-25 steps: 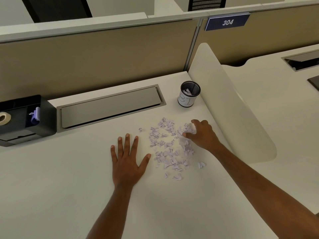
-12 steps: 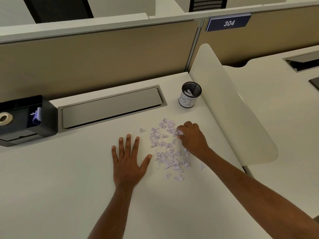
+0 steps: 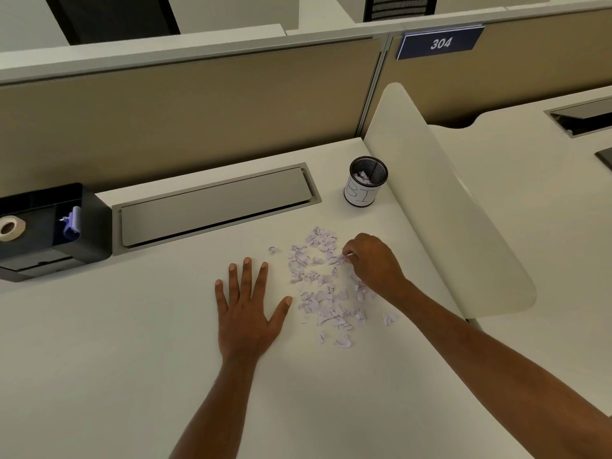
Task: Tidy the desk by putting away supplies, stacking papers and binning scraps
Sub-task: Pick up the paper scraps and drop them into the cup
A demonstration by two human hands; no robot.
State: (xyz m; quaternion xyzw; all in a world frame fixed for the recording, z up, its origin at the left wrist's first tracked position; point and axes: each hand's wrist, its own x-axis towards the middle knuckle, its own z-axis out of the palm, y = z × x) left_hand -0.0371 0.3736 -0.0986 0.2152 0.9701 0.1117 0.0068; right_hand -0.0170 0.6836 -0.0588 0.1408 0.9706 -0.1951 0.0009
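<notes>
A scatter of small lilac paper scraps (image 3: 326, 286) lies on the white desk (image 3: 99, 359) right of centre. My right hand (image 3: 372, 265) sits over the scatter's right side with fingers curled, pinching a scrap or two at its fingertips. My left hand (image 3: 246, 308) rests flat on the desk just left of the scraps, fingers spread. A black mesh cup (image 3: 367, 181) with a white label holds some scraps and stands behind the pile near the divider.
A grey cable-tray lid (image 3: 215, 203) is set into the desk at the back. A black organiser (image 3: 49, 226) at far left holds a tape roll (image 3: 11, 227) and a clip. A cream divider panel (image 3: 447, 207) bounds the right side.
My right hand has shifted left across the scraps, drawing some inward, and now pinches scraps at its fingertips. My left hand has stayed flat in place.
</notes>
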